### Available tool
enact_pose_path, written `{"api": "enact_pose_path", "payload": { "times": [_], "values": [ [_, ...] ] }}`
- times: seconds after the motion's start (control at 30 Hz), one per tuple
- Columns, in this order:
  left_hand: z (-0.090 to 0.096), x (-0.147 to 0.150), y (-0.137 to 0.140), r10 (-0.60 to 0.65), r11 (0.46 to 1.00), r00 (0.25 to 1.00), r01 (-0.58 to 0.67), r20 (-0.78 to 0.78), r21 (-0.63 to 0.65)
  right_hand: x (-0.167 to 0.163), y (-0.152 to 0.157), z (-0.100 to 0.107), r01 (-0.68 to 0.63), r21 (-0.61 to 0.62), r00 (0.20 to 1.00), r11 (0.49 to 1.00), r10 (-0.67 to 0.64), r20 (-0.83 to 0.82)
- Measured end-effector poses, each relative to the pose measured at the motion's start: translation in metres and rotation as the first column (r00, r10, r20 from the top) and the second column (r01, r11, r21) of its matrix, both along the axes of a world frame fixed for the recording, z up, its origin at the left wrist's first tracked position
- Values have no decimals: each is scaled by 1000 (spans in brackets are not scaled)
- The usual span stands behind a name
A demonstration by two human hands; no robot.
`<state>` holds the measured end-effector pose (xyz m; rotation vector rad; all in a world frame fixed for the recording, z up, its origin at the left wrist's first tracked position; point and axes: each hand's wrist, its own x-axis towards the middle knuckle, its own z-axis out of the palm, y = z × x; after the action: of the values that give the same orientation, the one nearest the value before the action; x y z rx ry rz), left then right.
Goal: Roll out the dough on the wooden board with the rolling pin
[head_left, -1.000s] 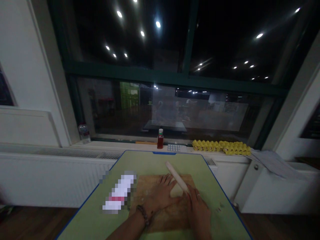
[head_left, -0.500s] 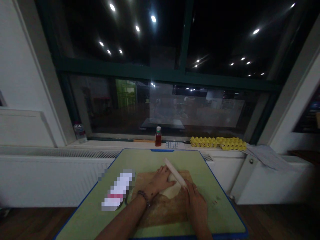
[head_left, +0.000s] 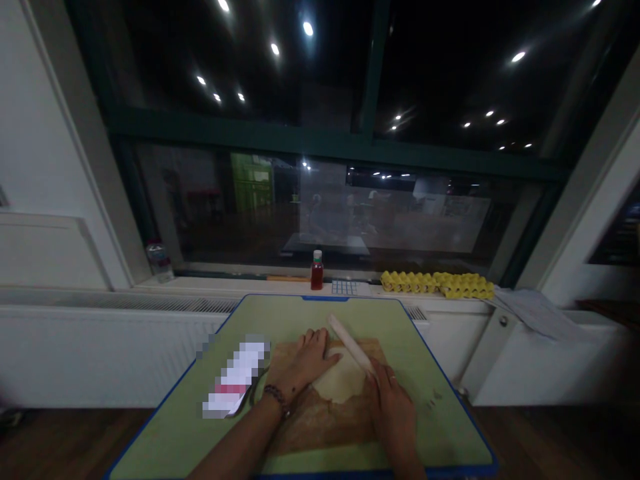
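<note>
The dough [head_left: 345, 383] lies flat on the board [head_left: 320, 430]. At its ten o'clock, the left hand [head_left: 310, 360] rests palm down, thumb spread, gripping nothing. At its four o'clock, the right hand [head_left: 394, 403] has its fingers closed round the near end of the pin [head_left: 350, 343], which points towards eleven o'clock.

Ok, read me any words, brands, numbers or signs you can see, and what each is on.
No text can be read.
Clear bottle: any label too small and blurred.
Red bottle: no legible marking.
Gridded sheet: too small.
Pale object: pixelated, unreadable.
Papers: blurred.
</note>
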<state>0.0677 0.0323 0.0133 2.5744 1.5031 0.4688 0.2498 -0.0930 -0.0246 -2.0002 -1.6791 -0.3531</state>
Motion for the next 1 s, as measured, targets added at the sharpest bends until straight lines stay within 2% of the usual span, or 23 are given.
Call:
{"api": "enact_pose_path", "payload": {
  "times": [0.27, 0.37, 0.43, 0.53, 0.7, 0.77, 0.83, 0.9, 1.0],
  "values": [
    [-4, -11, -30, -52, 998, 997, 55, -55, 43, 3, -1, -6, -50, -11, 999, 999, 50, 20],
    [1, -13, -40, -24, 998, 994, 30, -103, 54, 12, 3, -7, -129, -25, 992, 991, 129, -1],
    [10, -16, -48, 0, 998, 990, 8, -138, 60, 23, 6, -5, -240, -33, 971, 970, 240, -4],
    [30, -22, -60, 59, 997, 986, -49, -156, 66, 41, 11, 4, -411, -50, 911, 910, 412, 15],
    [66, -31, -71, 220, 974, 970, -223, -101, -23, 54, 16, 23, -530, -78, 845, 845, 533, 34],
    [72, -31, -68, 218, 976, 975, -217, -31, 35, 50, 15, 26, -567, -103, 818, 817, 573, 50],
    [68, -29, -60, 155, 974, 987, -159, 37, 161, 43, 12, 27, -589, -130, 797, 798, 600, 68],
    [55, -26, -49, 91, 962, 994, -105, 68, 251, 35, 9, 26, -594, -149, 789, 791, 609, 88],
    [31, -23, -34, 30, 979, 999, -38, 45, 200, 24, 4, 24, -559, -154, 810, 814, 577, 107]
  ]
}}
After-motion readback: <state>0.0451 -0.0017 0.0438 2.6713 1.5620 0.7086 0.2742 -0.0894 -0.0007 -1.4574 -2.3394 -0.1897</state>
